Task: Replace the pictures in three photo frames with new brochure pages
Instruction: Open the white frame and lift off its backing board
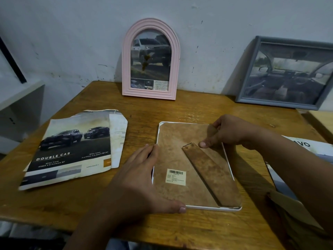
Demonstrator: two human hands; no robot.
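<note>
The left hand (142,179) lies flat with straight fingers against the left edge of the white frame (207,208), holding it still. The right hand (228,132) curls over the far right edge, its thumb touching the top of the brown stand (210,174). The frame lies face down in the middle of the wooden table (180,109). I think the back is being worked on. Next, that brown back board (173,152) probably must lift out. The brochure page (70,148) waits to the left.

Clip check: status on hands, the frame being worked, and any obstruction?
Left hand flat against white frame edge; right hand fingers on backing board. Frame face-down, backing in place. Nothing in the way.
</note>
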